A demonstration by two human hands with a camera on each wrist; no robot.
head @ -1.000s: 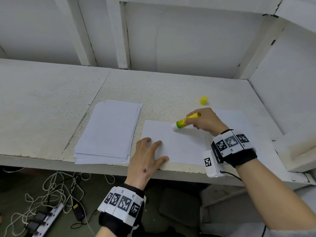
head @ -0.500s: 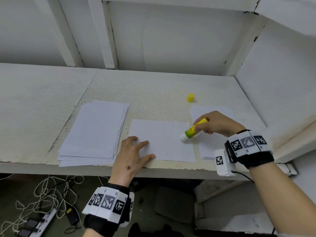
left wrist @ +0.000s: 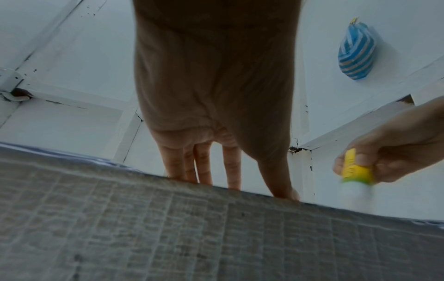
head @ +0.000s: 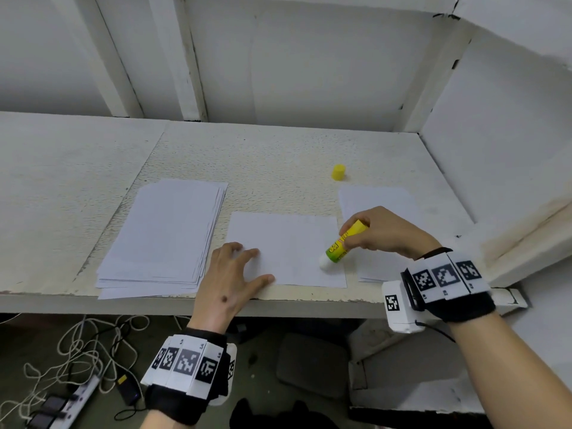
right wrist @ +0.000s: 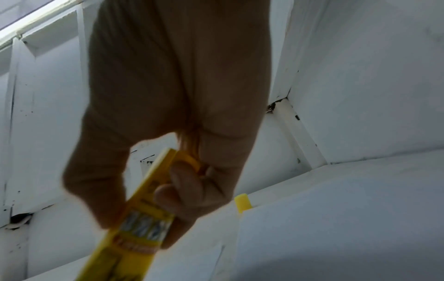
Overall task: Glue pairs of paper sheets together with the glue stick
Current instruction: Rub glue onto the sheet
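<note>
A single white sheet [head: 288, 243] lies near the shelf's front edge. My left hand [head: 235, 274] presses flat on its near left corner, fingers spread [left wrist: 204, 163]. My right hand [head: 380, 230] grips a yellow-green glue stick [head: 343, 243], tilted, with its white tip on the sheet's near right part. The stick also shows in the left wrist view [left wrist: 355, 171] and the right wrist view [right wrist: 141, 218]. A thick stack of white sheets [head: 167, 230] lies to the left. More sheets [head: 377, 199] lie under my right hand.
The yellow glue cap [head: 338, 172] stands on the shelf [head: 278, 156] behind the right sheets, also in the right wrist view [right wrist: 242, 203]. White walls close the back and right. Cables and a power strip [head: 62, 404] lie on the floor below.
My right hand has drawn the glue stick from the sheet's far right part down toward its near right corner. The left hand has stayed pressed on the sheet.
</note>
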